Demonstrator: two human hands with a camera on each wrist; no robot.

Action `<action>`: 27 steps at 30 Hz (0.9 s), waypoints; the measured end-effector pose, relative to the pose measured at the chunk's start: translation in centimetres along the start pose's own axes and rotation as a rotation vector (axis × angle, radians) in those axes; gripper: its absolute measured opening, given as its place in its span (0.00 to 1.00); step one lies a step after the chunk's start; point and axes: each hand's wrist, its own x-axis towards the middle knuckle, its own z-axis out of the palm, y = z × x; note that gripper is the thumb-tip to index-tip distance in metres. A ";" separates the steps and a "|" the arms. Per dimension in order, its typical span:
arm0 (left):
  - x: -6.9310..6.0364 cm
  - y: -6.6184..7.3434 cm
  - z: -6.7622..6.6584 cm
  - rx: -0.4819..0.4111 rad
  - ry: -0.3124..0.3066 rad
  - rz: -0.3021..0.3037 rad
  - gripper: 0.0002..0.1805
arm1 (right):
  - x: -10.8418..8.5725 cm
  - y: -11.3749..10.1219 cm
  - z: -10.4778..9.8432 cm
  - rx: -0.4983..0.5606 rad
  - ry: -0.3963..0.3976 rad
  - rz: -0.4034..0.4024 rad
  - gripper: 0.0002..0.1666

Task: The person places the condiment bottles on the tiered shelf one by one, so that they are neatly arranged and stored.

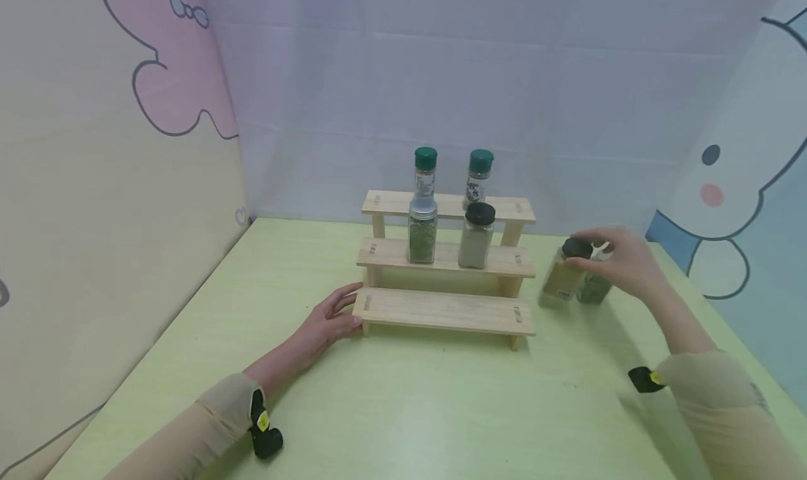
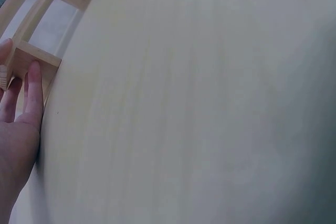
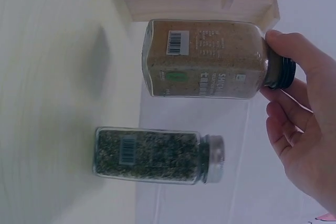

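Observation:
My right hand (image 1: 624, 259) pinches the black cap of a spice jar (image 3: 207, 59) filled with brown powder. The jar is tilted and raised off the table, right of a three-tier wooden spice rack (image 1: 444, 308). Just beyond it a second jar (image 3: 149, 155) with dark green flakes and a silvery cap stands on the table. At the left end of the lowest tier, my left hand (image 1: 321, 329) holds the rack, thumb toward the front and fingers farther back. The left wrist view shows its fingers (image 2: 34, 90) against the rack's end board.
Two green-capped bottles (image 1: 425, 159) (image 1: 481, 161) stand on the top tier. The middle tier bears a jar of green herbs (image 1: 422, 238) and a black-capped jar of pale powder (image 1: 476, 245). A pale cloth (image 1: 454, 101) hangs behind the table (image 1: 403, 410).

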 end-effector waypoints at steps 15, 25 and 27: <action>0.0 0.1 0.0 -0.005 0.003 0.005 0.39 | -3.8 -7.6 -2.6 0.035 0.087 -0.016 0.28; 0.0 0.0 0.1 -0.014 0.000 0.004 0.38 | -5.7 -11.4 -1.0 0.087 0.128 -0.156 0.28; 0.0 -0.1 0.0 -0.012 -0.002 0.006 0.38 | -5.9 -12.2 -0.6 0.106 0.139 -0.193 0.27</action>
